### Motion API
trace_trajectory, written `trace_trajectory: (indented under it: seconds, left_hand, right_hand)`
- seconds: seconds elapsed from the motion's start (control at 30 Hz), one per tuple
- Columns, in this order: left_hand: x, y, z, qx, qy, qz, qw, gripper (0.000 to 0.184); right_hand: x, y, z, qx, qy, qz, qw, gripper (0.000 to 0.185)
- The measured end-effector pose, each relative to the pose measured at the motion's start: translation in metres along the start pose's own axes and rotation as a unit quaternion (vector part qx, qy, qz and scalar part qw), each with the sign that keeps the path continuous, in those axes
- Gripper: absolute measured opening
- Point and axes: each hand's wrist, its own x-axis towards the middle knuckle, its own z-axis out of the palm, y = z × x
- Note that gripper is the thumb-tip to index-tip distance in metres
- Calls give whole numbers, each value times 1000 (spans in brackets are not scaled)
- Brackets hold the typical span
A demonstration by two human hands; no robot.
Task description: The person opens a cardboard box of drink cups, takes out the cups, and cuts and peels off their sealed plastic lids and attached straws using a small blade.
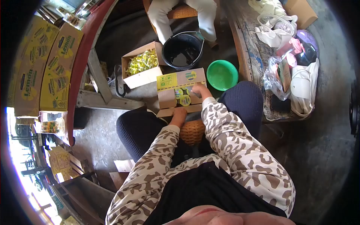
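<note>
An open cardboard box (167,98) with yellow printing stands between my knees, its flaps folded out. Inside it lie round yellow-green labelled items (185,99). My left hand (179,114) is at the box's near edge, its fingers partly hidden by the cardboard. At the right side of the box, my right hand (199,90) reaches over the opening, close to the labelled items; its fingertips are too small to make out. Whether either hand grips anything cannot be seen.
A green basin (222,75), a black bucket (182,50) and a carton of yellow wrappers (143,63) stand beyond the box. Another person's legs (205,18) are behind the bucket. Bags (304,86) lie on the right bench; printed cartons (60,67) stand left.
</note>
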Motion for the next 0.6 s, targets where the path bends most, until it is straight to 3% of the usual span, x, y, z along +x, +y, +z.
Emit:
trace_trajectory:
  seconds: [0.03, 0.07, 0.13, 0.17, 0.23, 0.3, 0.33, 0.43, 0.53, 0.6]
  left_hand:
    - [-1, 3, 11, 8, -39, 25, 999, 17]
    - [-1, 4, 21, 1, -42, 24, 999, 17]
    - [3, 0, 34, -52, -151, 53, 986, 23]
    - [6, -4, 40, -55, -150, 54, 986, 23]
    - [20, -14, 53, -207, -332, -70, 918, 31]
    - [23, -16, 77, -260, -314, -94, 908, 36]
    - [27, -17, 93, -311, -296, -125, 894, 42]
    - [39, -19, 137, -357, -342, -130, 860, 55]
    - [46, -21, 101, -327, -417, -109, 841, 61]
    - [38, -11, 50, -325, -396, -115, 851, 59]
  right_hand:
    - [-3, 0, -1, -73, -12, -73, 995, 26]
    - [-4, 0, -3, -77, -18, -71, 994, 26]
    - [-7, -6, -12, -6, -103, 27, 994, 33]
    - [-6, -3, -7, -8, -104, 29, 994, 33]
    - [1, 8, 11, 38, -91, 23, 995, 29]
    - [16, 25, 39, 78, -67, 29, 994, 30]
    - [23, 32, 51, -10, -69, -71, 995, 27]
    - [-2, 22, 45, -11, -109, -53, 993, 24]
    - [21, 73, 85, -32, -194, 30, 980, 25]
    - [26, 89, 97, 10, -254, 101, 962, 25]
